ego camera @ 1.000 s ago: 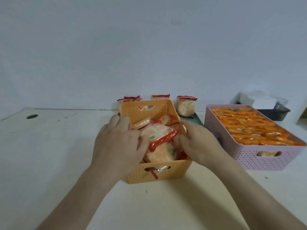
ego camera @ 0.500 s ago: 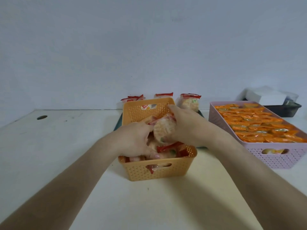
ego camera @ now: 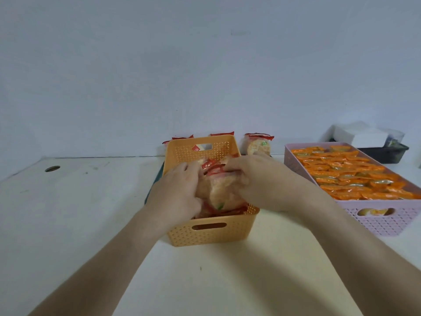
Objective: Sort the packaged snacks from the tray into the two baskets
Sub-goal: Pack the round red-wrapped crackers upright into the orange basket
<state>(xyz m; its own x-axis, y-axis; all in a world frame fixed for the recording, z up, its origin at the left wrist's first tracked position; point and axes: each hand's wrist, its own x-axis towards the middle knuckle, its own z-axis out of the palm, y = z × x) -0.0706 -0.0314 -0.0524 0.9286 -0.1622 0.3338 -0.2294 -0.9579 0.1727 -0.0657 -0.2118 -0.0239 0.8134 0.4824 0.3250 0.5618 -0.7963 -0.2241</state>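
Note:
An orange basket (ego camera: 211, 233) stands in the middle of the table, filled with red-and-clear rice cracker packets. My left hand (ego camera: 180, 192) and my right hand (ego camera: 257, 181) are both inside it, gripping a bunch of rice cracker packets (ego camera: 218, 190) from either side. Behind the basket, a dark tray (ego camera: 157, 176) shows only at its left edge. More cracker packets (ego camera: 258, 144) stand upright behind the basket. A pink basket (ego camera: 385, 220) on the right is full of orange snack packets (ego camera: 346, 169).
A dark bin with white paper (ego camera: 382, 142) sits at the back right, behind the pink basket. A round hole (ego camera: 52, 168) is in the tabletop at the far left. A pale wall rises behind the table.
Both hands have shifted within the orange basket and closed around the packets from both sides. The basket sits slightly farther back and straighter than a second ago.

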